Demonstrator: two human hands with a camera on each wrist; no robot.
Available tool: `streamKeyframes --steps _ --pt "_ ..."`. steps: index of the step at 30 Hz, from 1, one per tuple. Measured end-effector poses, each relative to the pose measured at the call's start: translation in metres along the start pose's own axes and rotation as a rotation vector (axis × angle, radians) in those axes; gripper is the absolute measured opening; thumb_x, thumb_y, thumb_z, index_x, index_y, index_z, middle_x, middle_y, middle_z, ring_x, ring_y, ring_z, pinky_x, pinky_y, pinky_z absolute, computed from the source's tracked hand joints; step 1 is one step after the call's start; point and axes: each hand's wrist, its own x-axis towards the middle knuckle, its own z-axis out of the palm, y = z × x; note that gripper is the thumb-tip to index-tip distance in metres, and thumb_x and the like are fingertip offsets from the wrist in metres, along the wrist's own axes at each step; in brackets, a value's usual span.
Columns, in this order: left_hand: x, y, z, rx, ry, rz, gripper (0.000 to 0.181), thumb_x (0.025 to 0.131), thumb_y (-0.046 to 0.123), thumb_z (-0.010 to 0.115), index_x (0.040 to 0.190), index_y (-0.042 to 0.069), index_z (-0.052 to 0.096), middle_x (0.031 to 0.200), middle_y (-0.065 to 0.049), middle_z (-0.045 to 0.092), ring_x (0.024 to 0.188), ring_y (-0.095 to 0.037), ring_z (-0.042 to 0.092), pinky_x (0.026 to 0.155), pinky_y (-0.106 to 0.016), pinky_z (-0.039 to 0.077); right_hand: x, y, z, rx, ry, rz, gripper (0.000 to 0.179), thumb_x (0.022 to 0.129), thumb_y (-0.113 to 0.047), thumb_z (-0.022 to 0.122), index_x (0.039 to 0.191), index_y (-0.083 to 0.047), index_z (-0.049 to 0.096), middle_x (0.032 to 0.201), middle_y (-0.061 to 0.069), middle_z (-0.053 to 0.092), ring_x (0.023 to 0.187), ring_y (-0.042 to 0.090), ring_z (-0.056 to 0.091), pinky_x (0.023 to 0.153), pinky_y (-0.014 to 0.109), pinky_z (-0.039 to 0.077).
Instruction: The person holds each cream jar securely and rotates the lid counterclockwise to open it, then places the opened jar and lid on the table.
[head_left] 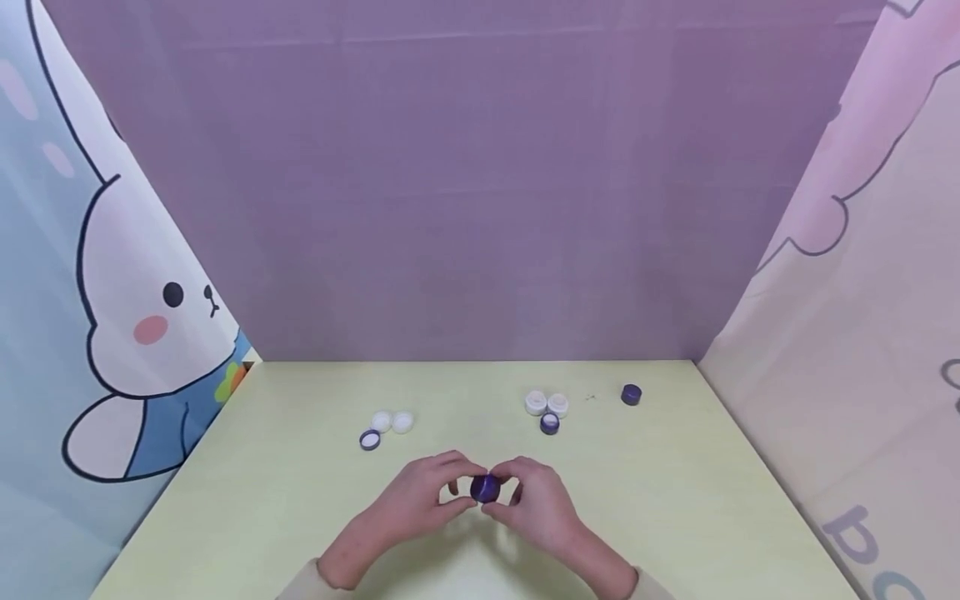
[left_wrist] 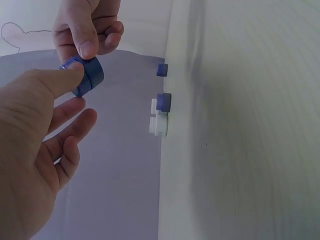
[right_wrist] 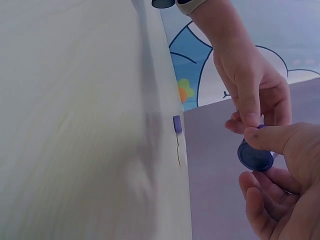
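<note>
Both hands hold a small dark purple round jar (head_left: 485,488) above the front middle of the table. My left hand (head_left: 416,498) pinches it from the left between thumb and fingers. From the right, my right hand (head_left: 542,507) pinches the same jar. A seam runs around the jar (left_wrist: 94,75) in the left wrist view, between two stacked parts. Its flat round end (right_wrist: 255,157) faces the camera in the right wrist view. Whether the two parts are screwed tight cannot be told.
On the pale table (head_left: 675,517), two white lids (head_left: 392,422) and a purple lid (head_left: 370,440) lie left. Two white jars (head_left: 546,404) and an open purple jar (head_left: 550,424) stand right of centre. A dark purple piece (head_left: 632,395) sits farther right.
</note>
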Motion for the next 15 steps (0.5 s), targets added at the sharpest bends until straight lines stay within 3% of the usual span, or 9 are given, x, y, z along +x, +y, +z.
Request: streamKeyframes --steps 4,8,15 --pt "-0.0021 -0.0014 0.0033 0.034 0.022 -0.051 0.033 0.086 0.040 0.074 0.115 0.025 0.067 0.099 0.019 0.063 0.071 0.002 0.056 0.059 -0.008 0.041 -0.0010 0.0004 -0.0003 -0.029 0.003 -0.017 0.033 0.071 -0.022 0.088 0.098 -0.015 0.072 0.090 -0.006 0.067 0.056 -0.003 0.052 0.053 0.018 0.047" --pt "-0.0034 -0.0020 0.0039 0.068 0.068 -0.036 0.043 0.084 0.048 0.072 0.117 0.020 0.068 0.097 0.015 0.066 0.069 0.002 0.056 0.060 -0.009 0.041 -0.0003 0.0006 0.0011 -0.050 0.002 -0.023 0.033 0.071 -0.025 0.088 0.098 -0.016 0.071 0.091 -0.007 0.067 0.056 -0.004 0.051 0.053 0.018 0.046" --pt "-0.0037 -0.0033 0.0021 -0.022 0.017 0.004 0.047 0.085 0.018 0.077 0.129 0.023 0.062 0.110 0.013 0.062 0.076 0.003 0.057 0.061 -0.014 0.048 0.0035 0.0043 -0.0014 -0.029 -0.002 -0.016 0.034 0.071 -0.017 0.087 0.100 -0.014 0.070 0.093 -0.005 0.068 0.054 -0.002 0.052 0.052 0.019 0.047"
